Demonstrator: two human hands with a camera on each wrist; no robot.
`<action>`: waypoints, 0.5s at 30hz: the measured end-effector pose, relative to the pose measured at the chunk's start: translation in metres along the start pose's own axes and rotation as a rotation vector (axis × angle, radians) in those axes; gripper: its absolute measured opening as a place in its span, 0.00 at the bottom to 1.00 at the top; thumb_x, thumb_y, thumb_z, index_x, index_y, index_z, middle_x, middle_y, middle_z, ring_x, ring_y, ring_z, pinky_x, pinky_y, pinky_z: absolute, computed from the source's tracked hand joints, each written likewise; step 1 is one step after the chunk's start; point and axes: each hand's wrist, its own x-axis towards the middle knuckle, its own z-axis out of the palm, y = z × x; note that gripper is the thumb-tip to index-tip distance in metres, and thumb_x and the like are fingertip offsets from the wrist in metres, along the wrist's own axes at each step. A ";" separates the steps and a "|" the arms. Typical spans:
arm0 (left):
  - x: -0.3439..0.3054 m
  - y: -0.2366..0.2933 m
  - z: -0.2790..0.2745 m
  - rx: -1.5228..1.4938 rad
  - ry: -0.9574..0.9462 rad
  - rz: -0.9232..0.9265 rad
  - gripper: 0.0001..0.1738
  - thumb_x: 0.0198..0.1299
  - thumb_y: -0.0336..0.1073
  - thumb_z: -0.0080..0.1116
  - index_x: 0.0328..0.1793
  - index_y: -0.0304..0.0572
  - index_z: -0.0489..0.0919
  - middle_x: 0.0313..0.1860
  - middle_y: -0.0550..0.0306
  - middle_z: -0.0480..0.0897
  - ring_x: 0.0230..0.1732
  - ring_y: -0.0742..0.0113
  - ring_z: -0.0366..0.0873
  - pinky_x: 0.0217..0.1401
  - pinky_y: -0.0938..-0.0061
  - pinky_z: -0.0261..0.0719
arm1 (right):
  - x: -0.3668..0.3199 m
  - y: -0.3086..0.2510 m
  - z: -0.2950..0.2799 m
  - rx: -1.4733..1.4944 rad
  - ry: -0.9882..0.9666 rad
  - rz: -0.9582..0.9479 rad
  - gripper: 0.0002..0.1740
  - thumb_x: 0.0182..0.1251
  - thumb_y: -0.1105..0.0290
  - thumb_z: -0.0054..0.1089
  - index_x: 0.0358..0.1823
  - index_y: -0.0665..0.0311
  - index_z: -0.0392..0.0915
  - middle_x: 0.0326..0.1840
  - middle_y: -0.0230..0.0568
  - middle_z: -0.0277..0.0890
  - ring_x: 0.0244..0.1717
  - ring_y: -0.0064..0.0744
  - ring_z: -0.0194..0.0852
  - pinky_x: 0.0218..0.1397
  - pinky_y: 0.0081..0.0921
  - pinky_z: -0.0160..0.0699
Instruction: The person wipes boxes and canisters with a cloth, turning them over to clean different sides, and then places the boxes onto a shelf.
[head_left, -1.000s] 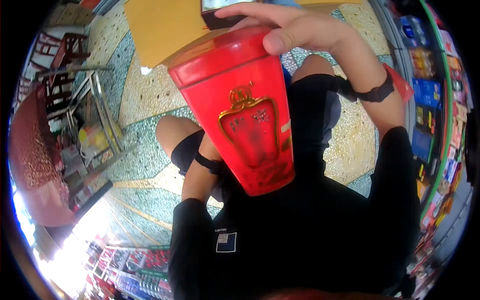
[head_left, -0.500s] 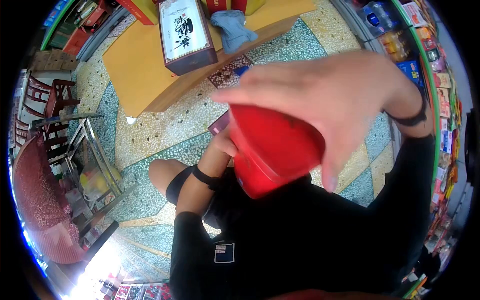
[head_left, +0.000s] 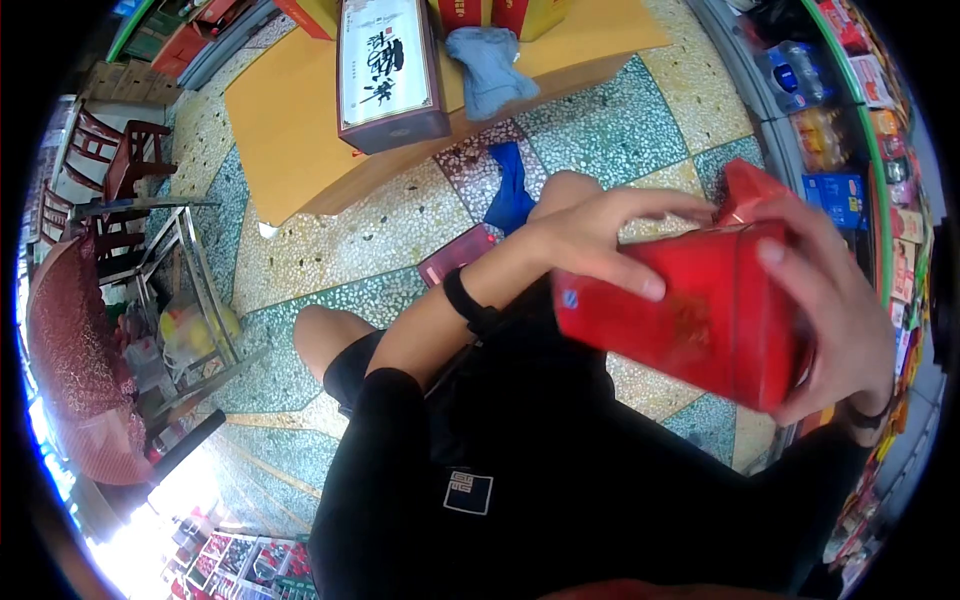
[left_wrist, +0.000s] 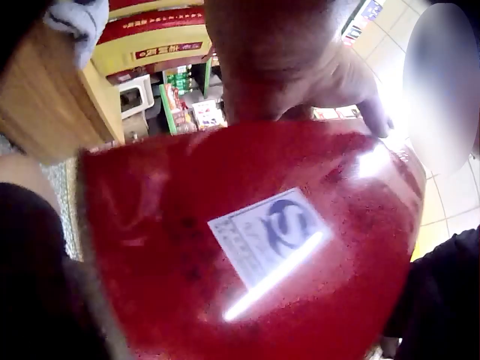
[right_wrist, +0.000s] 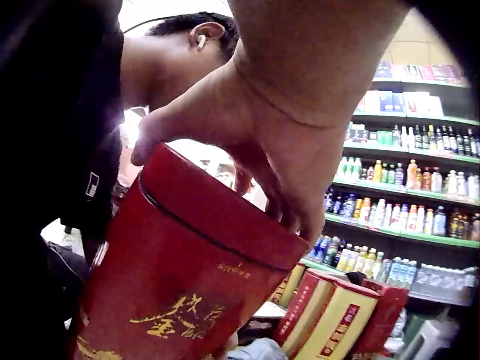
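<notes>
In the head view a glossy red tin [head_left: 650, 325] lies tilted across the lap, its lidded end to the right. My left hand [head_left: 605, 240] grips the tin's body from above, thumb along its near side. The right hand [head_left: 845, 310] spans the lid [head_left: 765, 310], fingers and thumb on opposite edges. From the right wrist, the seam under the lid [right_wrist: 217, 210] looks closed, and gold characters mark the tin's body [right_wrist: 172, 307]. The left wrist view shows the tin's base [left_wrist: 165, 217] with a white and blue sticker [left_wrist: 270, 236]; behind it is the left hand [left_wrist: 292, 82].
Ahead stands a tan table [head_left: 280, 130] with a white-topped box [head_left: 390, 70] and a grey cloth [head_left: 490, 75]. A blue cloth [head_left: 510, 190] and a dark red box [head_left: 455, 255] are below it. Stocked shelves [head_left: 880, 190] line the right; a metal frame [head_left: 190, 270] stands left.
The tin has turned from upright to lying sideways and moved right. My left hand has come up onto its body, while the right hand has moved right with the lid end.
</notes>
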 end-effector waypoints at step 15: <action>-0.165 -0.023 -0.106 -0.588 1.725 -0.320 0.66 0.56 0.64 0.70 0.80 0.23 0.45 0.74 0.27 0.61 0.77 0.39 0.59 0.78 0.45 0.58 | 0.017 0.240 0.163 -0.162 0.158 0.640 0.68 0.34 0.62 0.77 0.82 0.51 0.48 0.71 0.62 0.58 0.71 0.64 0.60 0.71 0.54 0.65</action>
